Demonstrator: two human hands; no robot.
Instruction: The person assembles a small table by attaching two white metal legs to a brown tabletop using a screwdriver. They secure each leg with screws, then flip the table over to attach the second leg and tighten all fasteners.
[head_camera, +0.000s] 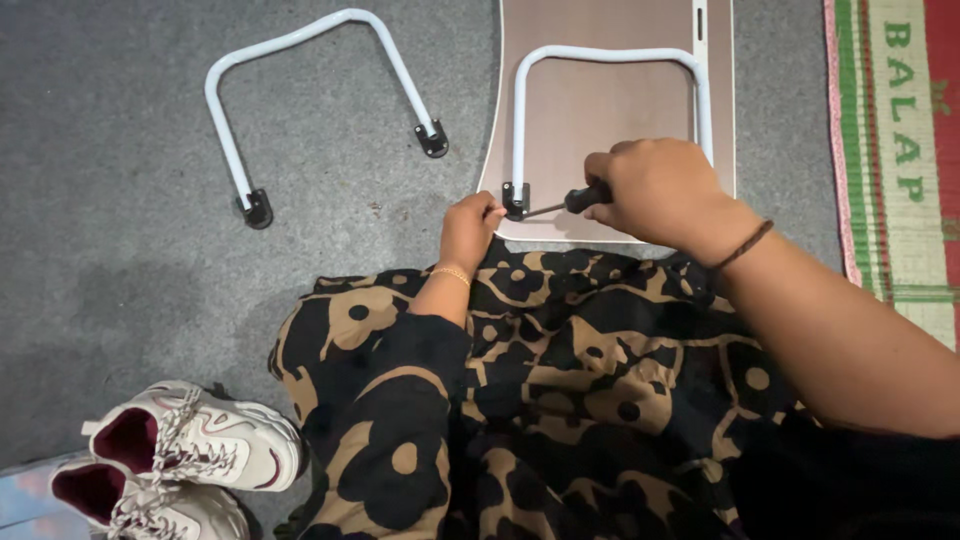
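A brown board (600, 110) with a pale rim lies flat on the grey floor in front of me. A white U-shaped metal leg (610, 55) rests on it, with a black bracket (514, 198) at its near left end. My right hand (655, 190) grips a black-handled screwdriver (580, 199) whose tip points at that bracket. My left hand (470, 228) pinches at the board's near edge beside the bracket. The leg's other end is hidden behind my right hand.
A second white U-shaped leg (300, 40) with black brackets lies loose on the carpet to the left. A pair of white sneakers (185, 445) sits at the lower left. A striped woven mat (900, 150) runs along the right edge. My patterned black-and-tan clothing fills the foreground.
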